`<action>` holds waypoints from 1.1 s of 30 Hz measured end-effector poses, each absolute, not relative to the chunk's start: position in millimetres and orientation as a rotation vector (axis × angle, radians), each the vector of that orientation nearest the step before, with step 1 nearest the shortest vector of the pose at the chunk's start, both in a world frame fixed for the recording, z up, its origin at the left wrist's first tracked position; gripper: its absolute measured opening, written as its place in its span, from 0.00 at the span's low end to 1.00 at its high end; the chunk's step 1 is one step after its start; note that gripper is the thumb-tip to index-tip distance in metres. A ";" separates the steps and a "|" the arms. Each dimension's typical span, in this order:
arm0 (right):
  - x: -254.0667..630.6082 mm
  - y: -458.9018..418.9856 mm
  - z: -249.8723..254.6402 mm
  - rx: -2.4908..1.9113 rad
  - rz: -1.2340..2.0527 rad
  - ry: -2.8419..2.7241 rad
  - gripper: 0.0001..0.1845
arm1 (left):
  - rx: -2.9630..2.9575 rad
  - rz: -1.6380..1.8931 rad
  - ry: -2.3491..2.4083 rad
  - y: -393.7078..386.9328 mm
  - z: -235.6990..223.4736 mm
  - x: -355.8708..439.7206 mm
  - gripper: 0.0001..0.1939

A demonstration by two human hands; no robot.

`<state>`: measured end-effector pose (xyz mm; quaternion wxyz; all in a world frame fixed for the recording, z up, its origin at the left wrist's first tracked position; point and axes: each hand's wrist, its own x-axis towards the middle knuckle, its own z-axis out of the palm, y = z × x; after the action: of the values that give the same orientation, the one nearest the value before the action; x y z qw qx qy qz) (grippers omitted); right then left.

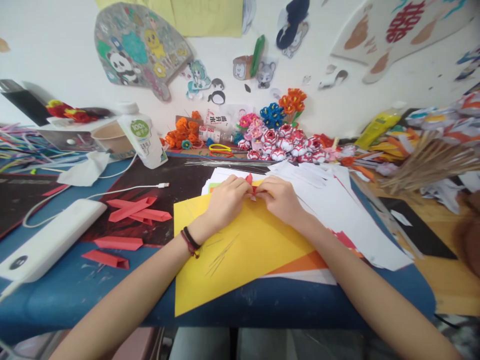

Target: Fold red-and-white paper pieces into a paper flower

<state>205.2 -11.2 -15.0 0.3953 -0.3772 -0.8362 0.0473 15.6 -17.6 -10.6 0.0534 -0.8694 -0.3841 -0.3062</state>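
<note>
1. Left hand (230, 197): grip pinching red paper (249, 178).
2. Right hand (279, 197): grip pinching the same piece, just beside the left.
3. Red paper: between the hands, at the far edge of the yellow sheet (243, 255).
4. Folded strips (132, 210), red: on the counter (300, 305), left of the sheet.
5. Step, apparently: shaping a fold; next move calls for light, even pressure.
</note>
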 end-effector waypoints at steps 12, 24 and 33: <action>200.1 -19.7 -3.2 -1.070 0.268 -1.990 0.10 | -2.681 -1.038 -1.035 -17.5 -1.8 13.1 0.09; 206.6 -17.5 14.1 -0.940 0.344 -1.964 0.04 | -2.645 -1.159 -1.238 -17.0 0.4 13.8 0.05; 200.5 -18.9 3.8 -0.978 0.283 -1.990 0.07 | -2.730 -1.326 -1.311 -16.5 -0.3 15.1 0.05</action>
<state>200.5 -18.9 3.8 0.4379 -0.3934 -0.8003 0.1139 15.1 -16.5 -0.3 -0.0822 -0.8229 -0.3953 -0.3998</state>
